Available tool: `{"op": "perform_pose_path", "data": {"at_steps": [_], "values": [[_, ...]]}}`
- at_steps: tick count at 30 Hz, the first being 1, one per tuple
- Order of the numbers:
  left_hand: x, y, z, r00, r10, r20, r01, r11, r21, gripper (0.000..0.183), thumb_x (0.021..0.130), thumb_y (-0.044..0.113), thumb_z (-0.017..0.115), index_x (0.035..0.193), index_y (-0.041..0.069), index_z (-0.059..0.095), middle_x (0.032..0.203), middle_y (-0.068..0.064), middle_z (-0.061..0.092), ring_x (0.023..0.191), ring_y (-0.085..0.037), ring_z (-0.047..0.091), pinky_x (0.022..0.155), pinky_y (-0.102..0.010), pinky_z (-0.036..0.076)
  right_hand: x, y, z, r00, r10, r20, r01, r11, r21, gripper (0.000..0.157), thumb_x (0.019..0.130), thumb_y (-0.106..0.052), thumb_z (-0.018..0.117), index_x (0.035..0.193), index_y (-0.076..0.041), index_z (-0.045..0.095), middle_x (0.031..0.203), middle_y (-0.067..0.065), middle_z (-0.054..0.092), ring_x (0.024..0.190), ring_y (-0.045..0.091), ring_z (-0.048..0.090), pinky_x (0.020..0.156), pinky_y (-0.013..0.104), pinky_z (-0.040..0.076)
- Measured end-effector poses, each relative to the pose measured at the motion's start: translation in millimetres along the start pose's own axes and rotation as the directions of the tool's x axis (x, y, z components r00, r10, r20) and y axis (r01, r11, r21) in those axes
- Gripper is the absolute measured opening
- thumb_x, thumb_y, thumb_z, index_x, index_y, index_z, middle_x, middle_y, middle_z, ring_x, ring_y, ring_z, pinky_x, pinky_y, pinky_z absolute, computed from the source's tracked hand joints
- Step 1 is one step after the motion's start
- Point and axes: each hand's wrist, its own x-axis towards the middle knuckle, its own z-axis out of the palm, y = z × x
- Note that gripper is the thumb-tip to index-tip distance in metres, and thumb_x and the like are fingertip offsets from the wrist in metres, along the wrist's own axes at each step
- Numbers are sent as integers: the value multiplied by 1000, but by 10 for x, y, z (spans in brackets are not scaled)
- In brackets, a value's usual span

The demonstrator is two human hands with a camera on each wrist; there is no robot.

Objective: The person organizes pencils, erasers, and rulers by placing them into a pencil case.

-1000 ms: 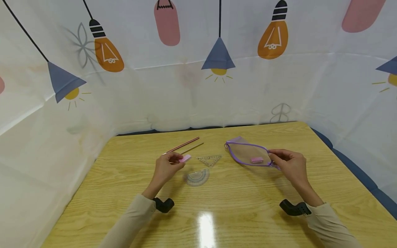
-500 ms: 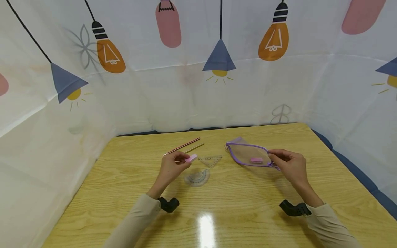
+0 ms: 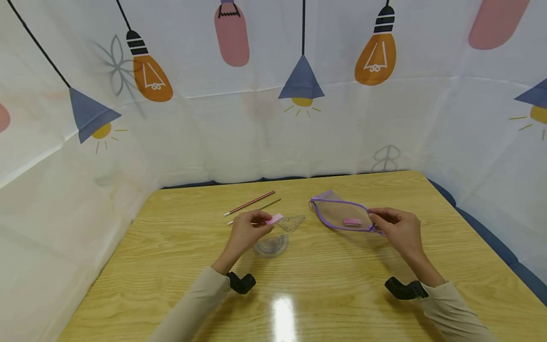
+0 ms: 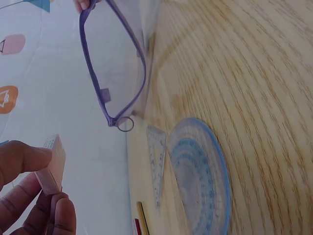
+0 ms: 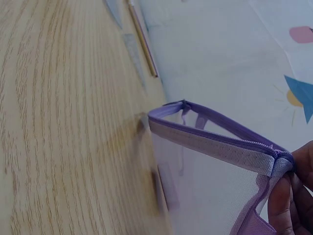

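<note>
My left hand (image 3: 247,233) pinches a pink eraser (image 3: 275,219) between thumb and fingers, raised over the table. In the left wrist view, the eraser (image 4: 55,164) stands tilted in the fingertips. My right hand (image 3: 398,231) grips one end of a see-through mesh zip pouch (image 5: 210,181) with purple edging. The pouch's zip is undone and its mouth gapes toward the left hand, a ring hanging at the far end. A second pink block (image 3: 352,222) shows through the mesh, low inside the pouch.
A clear protractor (image 3: 272,247) lies below the left hand on the wooden table (image 3: 333,285). Beyond it lies a clear set square (image 3: 295,222), partly overlapped by the eraser. A red pencil (image 3: 249,203) and a gold pencil (image 3: 270,204) lie behind the left hand. Printed cloth (image 3: 256,133) encloses the table.
My left hand has moved right with the eraser, from near the pencils to over the set square's left part. The right hand and pouch have stayed nearly still.
</note>
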Motion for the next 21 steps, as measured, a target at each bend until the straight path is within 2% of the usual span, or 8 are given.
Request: {"op": "perform_pose_path", "data": {"at_steps": [5, 21], "values": [[10, 25, 59, 1000, -3, 8, 3, 1000, -8, 14, 80, 2, 77, 93, 4, 73, 87, -3, 69, 77, -16, 65, 70, -28, 55, 0, -14, -2, 1000, -3, -2, 3, 1000, 0, 16, 88, -2, 69, 99, 9, 72, 85, 17, 70, 67, 8, 65, 52, 22, 50], [40, 119, 297, 998, 47, 31, -45, 998, -54, 14, 81, 1, 76, 95, 3, 73, 90, -6, 69, 79, -16, 66, 72, -26, 55, -15, -31, -3, 1000, 25, 9, -25, 999, 28, 17, 88, -4, 70, 100, 9, 72, 83, 11, 71, 66, 8, 65, 50, 23, 50]]}}
